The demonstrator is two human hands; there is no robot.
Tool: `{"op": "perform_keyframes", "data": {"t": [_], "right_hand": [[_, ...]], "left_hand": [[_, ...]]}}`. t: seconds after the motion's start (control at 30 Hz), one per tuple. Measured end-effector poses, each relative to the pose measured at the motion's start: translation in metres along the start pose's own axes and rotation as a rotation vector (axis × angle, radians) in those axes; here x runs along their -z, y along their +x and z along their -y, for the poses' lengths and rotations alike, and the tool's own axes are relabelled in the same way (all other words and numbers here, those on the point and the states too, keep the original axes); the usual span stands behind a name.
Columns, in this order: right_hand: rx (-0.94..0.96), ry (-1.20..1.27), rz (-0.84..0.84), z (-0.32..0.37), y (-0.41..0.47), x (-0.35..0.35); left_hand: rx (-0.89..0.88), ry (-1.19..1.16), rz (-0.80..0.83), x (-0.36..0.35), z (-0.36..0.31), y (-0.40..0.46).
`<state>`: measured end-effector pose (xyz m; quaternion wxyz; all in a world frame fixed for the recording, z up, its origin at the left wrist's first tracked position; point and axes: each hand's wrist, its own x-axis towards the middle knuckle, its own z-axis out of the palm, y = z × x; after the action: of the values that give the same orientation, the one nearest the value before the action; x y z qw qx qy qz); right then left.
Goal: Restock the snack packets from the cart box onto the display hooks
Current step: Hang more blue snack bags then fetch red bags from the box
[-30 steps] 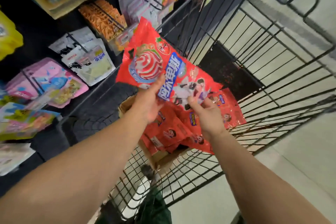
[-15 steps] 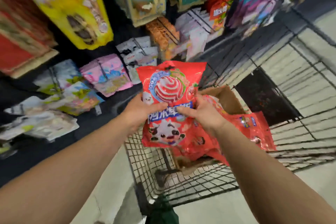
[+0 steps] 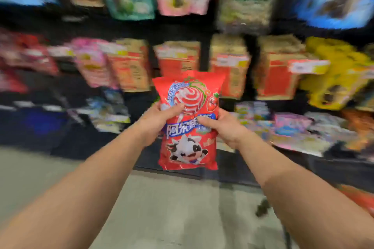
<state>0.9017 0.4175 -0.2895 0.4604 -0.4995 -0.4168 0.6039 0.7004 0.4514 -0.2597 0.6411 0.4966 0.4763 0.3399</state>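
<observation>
Grey concrete shop floor (image 3: 172,208) in the foreground. Above it, the left hand (image 3: 157,121) and right hand (image 3: 224,127) pinch an upright red plastic snack packet with a cartoon cow (image 3: 189,123) at its side edges, thumbs in front. Behind, a blurred dark display rack of hanging packets (image 3: 182,56).

Red snack packet (image 3: 188,123) looked glossy plastic film, smooth, creased where held; floor (image 3: 172,212) looked matt, smooth, grey; hanging packets (image 3: 334,75) behind too blurred to judge finish
</observation>
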Motion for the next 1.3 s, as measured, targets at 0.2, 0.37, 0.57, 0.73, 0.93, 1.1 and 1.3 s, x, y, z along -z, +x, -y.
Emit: {"op": "perform_keyframes", "data": {"t": [0.2, 0.37, 0.57, 0.73, 0.93, 1.1, 1.3], "right_hand": [[-0.053, -0.018, 0.359, -0.003, 0.070, -0.248], [-0.036, 0.075, 0.341, -0.008, 0.122, -0.357], [-0.031, 0.122, 0.344, -0.005, 0.213, -0.432], [-0.121, 0.091, 0.401, 0.002, 0.285, -0.493], [-0.129, 0.092, 0.446, 0.017, 0.342, -0.560], [-0.117, 0.075, 0.486, 0.018, 0.376, -0.617], [-0.137, 0.057, 0.403, 0.000, 0.413, -0.691]], "left_hand": [[-0.075, -0.107, -0.328, 0.231, -0.006, -0.085], [-0.091, -0.173, -0.507, 0.334, 0.012, -0.100], [-0.076, -0.207, -0.576, 0.415, 0.021, -0.059], [-0.010, -0.237, -0.615, 0.486, 0.005, -0.034], [-0.060, -0.281, -0.673, 0.559, -0.021, -0.013], [-0.190, -0.391, -0.806, 0.628, -0.043, -0.001], [-0.159, -0.404, -0.781, 0.729, -0.040, 0.015]]}}
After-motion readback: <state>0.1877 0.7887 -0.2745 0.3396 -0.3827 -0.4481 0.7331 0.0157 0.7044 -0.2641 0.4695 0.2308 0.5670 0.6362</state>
